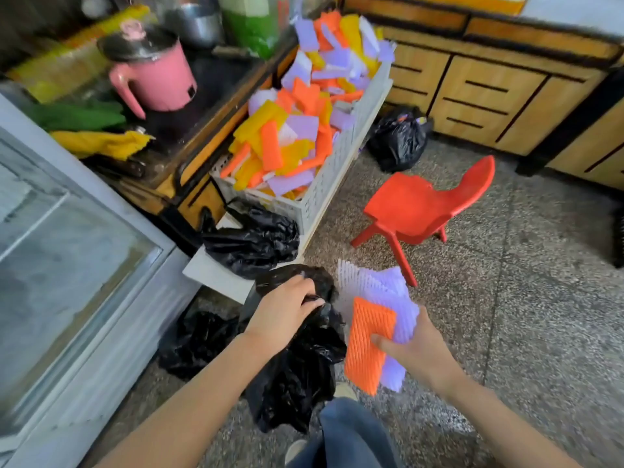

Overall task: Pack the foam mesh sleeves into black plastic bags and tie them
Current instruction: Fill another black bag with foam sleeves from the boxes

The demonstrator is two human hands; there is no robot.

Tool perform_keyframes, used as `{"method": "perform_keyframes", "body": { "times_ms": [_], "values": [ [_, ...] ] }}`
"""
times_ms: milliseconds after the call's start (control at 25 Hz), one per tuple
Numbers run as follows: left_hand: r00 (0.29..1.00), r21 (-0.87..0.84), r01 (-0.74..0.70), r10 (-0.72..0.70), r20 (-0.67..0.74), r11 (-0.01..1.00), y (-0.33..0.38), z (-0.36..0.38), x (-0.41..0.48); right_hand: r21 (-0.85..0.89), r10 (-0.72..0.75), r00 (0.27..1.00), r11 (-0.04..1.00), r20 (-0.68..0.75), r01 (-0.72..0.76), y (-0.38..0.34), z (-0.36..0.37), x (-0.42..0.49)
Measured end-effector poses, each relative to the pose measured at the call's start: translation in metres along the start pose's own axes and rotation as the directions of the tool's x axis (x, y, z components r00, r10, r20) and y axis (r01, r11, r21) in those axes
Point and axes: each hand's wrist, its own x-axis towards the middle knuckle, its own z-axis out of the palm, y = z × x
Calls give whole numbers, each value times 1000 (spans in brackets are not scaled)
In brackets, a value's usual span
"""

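Blue denim knee point(351, 434) at bottom edge, over speckled stone floor point(506, 298). L hand point(287, 309) curled, gripping gathered mouth of crumpled black plastic bag point(297, 366); bag hangs just above knee. R hand point(415, 349) pinches a bunch: flat orange foam mesh sleeve point(369, 342) on top w/ thumb across it, lilac foam mesh sleeves point(388, 292) fanned behind. Bunch just R of bag mouth; contact cannot tell. Heap of orange/yellow/lilac/white sleeves point(297, 123) in long white slotted plastic crate point(341, 153) further back. Second black bag point(253, 238) on white ledge at crate's near end; third black bag point(199, 339) on floor by L forearm; fourth black bag point(398, 136) near wood cabinets. Small red plastic chair point(422, 201) R of crate.
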Motion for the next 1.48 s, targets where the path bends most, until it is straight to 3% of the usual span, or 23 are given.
{"method": "perform_keyframes", "body": {
  "times_ms": [80,200,320,400,480,640,720,800,1080,1200,1280,1360,1480],
  "values": [
    [996,48,28,-24,-87,998,11,-18,1,4,-22,998,1000,-59,22,-11,-11,-19],
    [983,-65,122,-130,-133,990,24,-43,5,-3,-109,991,994,-77,109,-23,-18,-57],
    [942,-338,272,-322,-99,901,43,-69,11,-171,-237,970,955,54,243,-38,-22,-96],
    [915,-576,324,-403,-10,751,61,-86,12,-366,-285,947,874,145,319,-44,-25,-107],
    [929,-659,307,-367,51,686,82,-100,7,-504,-274,947,802,166,320,-50,-28,-104],
    [991,-484,135,-121,59,865,104,-110,-7,-406,-303,944,885,-128,229,-76,-50,-91],
    [997,-431,59,-35,65,900,110,-111,-10,-346,-323,914,910,-245,229,-90,-64,-88],
    [996,-416,-41,68,52,908,118,-109,-10,-307,-351,897,914,-268,265,-98,-73,-91],
    [978,-586,-29,144,151,810,178,-100,29,-303,-413,872,894,-264,331,-84,-124,-86],
    [987,-375,-149,161,1,915,204,-85,61,-362,-446,866,864,-226,350,-72,-162,-75],
    [977,-336,-213,205,-61,917,230,-73,88,-388,-445,873,854,-199,347,-62,-192,-65],
    [981,-407,-196,182,-72,892,258,-62,116,-400,-439,875,853,-204,335,-53,-224,-52],
    [994,-621,-87,28,-104,779,294,-41,167,-431,-377,909,860,-178,273,-29,-279,-26]
  ]
}}
